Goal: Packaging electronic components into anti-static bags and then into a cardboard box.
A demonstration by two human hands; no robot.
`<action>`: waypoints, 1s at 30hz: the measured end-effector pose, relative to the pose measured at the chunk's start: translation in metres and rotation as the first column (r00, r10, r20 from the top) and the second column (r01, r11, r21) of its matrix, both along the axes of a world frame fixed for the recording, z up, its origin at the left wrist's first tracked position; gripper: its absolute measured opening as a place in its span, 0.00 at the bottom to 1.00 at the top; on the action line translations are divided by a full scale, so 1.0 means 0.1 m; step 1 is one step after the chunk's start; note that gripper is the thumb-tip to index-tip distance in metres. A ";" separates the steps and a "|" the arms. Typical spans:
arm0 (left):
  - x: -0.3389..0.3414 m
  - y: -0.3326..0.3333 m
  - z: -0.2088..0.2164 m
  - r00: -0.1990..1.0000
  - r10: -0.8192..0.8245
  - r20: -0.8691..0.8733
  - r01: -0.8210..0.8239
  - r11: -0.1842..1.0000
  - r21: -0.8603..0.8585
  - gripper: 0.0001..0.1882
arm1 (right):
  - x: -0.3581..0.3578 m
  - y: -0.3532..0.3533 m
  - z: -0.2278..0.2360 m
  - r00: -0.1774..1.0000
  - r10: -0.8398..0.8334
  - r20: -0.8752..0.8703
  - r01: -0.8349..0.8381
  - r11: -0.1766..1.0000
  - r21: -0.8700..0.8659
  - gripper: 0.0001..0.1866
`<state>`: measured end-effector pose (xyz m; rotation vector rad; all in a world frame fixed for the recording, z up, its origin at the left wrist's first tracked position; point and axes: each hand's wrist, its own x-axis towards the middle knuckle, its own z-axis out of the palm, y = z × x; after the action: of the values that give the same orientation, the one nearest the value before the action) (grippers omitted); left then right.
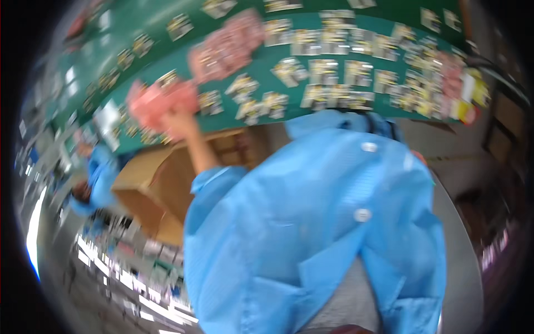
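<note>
Plastic (pixel 158 100), thin and pink, is up against my left grip (pixel 181 121), near the front edge of the green counter (pixel 258 62). It looks like a bag. My grip touches it on the side near me, but it is all blurry there, so I cannot tell if my fingers pinch it or just lie on it. My right grip does not show. Lots of little packets (pixel 306 42), white with yellow and dark bits, lie in loose rows, mostly to the right. A pink bundle (pixel 228 47) lies just past the plastic, a bit to the right. An open brown box (pixel 142 172) is just below the edge of the counter. I think my step now is getting this plastic where I want it. The next move, I guess, calls for a good hold, so it won't slip or sweep the packets out of their rows.
</note>
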<state>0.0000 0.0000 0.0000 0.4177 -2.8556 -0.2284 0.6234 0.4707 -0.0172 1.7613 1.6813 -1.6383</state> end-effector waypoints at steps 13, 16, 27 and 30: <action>1.56 3.79 0.88 0.508 -0.733 -0.453 0.840 0.305 0.449 0.14 | -1.98 2.43 0.90 0.929 0.222 -0.297 -0.122 0.940 0.320 0.13; 1.88 4.48 0.89 0.528 -0.737 -0.422 0.810 0.288 0.511 0.14 | -2.73 3.25 0.49 0.832 0.269 -0.485 -0.029 0.895 0.446 0.14; 1.29 6.70 0.39 0.397 -0.842 -0.364 0.880 0.236 0.413 0.12 | -3.52 5.41 -0.77 0.937 -0.254 0.239 -0.087 0.492 0.866 0.52; 0.99 7.08 0.05 0.289 -0.916 -0.280 0.922 0.188 0.337 0.13 | -3.54 5.60 -0.70 0.951 -0.234 0.204 -0.067 0.488 0.870 0.48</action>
<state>0.0992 0.7081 0.0053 -1.3814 -2.5423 -1.0983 0.2697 1.0304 -0.0870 2.3416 2.5136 -0.3515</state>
